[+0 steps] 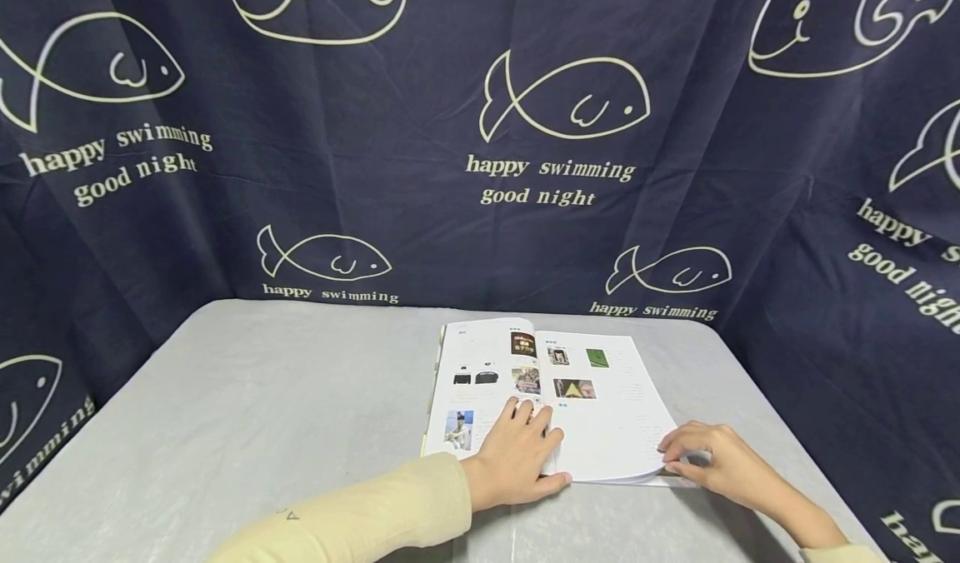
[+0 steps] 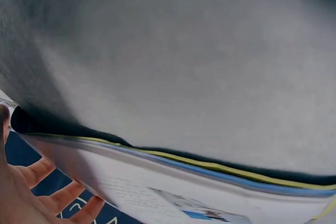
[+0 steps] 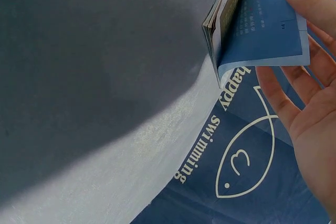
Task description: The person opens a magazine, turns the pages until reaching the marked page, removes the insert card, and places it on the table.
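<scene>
- Dark blue cloth (image 1: 442,155) with drawn fish (image 1: 566,97) hangs behind and beside a gray table (image 1: 300,396).
- An open book (image 1: 607,434) lies on it, low and a bit right of the middle of the frame.
- The left hand (image 1: 517,455) rests spread out near the book's middle, gripping nothing.
- At lower right, the right hand (image 1: 712,455) pinches at least one page (image 3: 268,19) by its edge.
- So opening looks done; the page isn't turned over yet.
- The left hand hides some print and might block the page.

A pale grey, faintly mottled tabletop (image 1: 262,396) with rounded far corners carries a white-paged, rectangular paper book (image 1: 607,438), lying open, small colour pictures printed on its pages. The widest stretch of surface spreads left of the book; a narrower one lies to its right, another strip beyond its far edge.
</scene>
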The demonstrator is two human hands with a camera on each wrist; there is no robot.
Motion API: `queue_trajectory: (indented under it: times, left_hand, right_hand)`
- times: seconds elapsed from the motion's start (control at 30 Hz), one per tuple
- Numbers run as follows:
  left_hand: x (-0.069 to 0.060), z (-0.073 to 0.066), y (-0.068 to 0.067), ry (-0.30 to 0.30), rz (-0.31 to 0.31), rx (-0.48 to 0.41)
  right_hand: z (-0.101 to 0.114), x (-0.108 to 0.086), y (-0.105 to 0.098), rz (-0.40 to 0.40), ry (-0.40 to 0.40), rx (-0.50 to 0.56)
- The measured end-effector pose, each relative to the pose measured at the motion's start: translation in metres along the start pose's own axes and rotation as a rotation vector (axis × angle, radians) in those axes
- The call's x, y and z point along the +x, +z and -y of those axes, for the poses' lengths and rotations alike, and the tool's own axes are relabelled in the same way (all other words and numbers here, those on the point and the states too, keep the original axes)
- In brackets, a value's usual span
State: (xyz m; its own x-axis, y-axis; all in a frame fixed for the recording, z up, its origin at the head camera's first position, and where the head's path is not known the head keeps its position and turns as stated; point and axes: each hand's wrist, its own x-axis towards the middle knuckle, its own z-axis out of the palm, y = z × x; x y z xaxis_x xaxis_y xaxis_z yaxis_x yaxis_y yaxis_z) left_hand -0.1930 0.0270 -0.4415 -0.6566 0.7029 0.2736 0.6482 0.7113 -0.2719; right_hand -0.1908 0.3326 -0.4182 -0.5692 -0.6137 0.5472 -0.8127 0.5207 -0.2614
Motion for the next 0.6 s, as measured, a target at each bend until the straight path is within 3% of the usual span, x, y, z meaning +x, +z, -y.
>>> queue_trajectory:
  times: [0.33, 0.6]
  left_hand:
    - [0.0000, -0.0023, -0.0006, -0.010, -0.008, 0.020]
    - [0.0020, -0.0049, -0.0043, -0.017, 0.014, 0.044]
  right_hand:
    - [-0.0001, -0.0006, 0.0008, -0.017, 0.028, 0.012]
    - [-0.0006, 0.0028, -0.0013, -0.042, -0.011, 0.002]
